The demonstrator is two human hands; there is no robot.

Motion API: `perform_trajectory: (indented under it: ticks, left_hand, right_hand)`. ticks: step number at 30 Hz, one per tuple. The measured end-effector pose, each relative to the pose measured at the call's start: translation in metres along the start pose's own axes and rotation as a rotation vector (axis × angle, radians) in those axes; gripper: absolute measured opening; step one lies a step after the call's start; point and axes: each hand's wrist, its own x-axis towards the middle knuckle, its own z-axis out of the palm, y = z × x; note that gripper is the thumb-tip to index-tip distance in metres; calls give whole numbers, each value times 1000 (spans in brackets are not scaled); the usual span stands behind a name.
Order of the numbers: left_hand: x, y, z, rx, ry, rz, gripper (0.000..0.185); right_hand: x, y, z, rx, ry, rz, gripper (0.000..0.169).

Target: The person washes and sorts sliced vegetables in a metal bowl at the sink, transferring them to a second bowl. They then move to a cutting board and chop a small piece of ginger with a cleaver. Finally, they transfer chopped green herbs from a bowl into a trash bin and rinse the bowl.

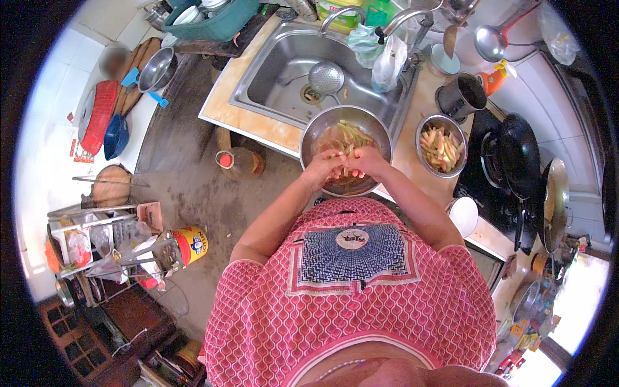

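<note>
A large metal bowl (309, 121) sits at the sink's near edge, with pale green and pinkish cut strips (352, 133) lying in liquid in it. Over the bowl's near half, my left hand (325, 167) and my right hand (367, 162) are pressed together, fingers curled around some of the strips. A smaller metal bowl (419, 159) heaped with similar strips stands on the counter to the right. Beyond the large bowl, a perforated metal skimmer (326, 78) rests in the steel sink (271, 92).
Plastic bags (389, 63) hang by the faucet (406, 17). A dark metal pot (459, 96) stands right of the sink, and a black wok (520, 155) beyond it at the stove. On the floor at left is a bottle with a red cap (244, 163). A white bowl (463, 216) lies near my right elbow.
</note>
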Motion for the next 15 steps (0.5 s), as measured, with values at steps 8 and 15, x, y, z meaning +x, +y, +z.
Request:
perform_trajectory:
  ticks: [8,15]
  left_hand:
    - [11,-4,-14,36,27,84,11]
    - [20,-9,-24,123,-26,167,18]
  right_hand:
    - [-6,1,0,-635,218,-78,17]
    - [-11,5,-15,-849,626,-211,27]
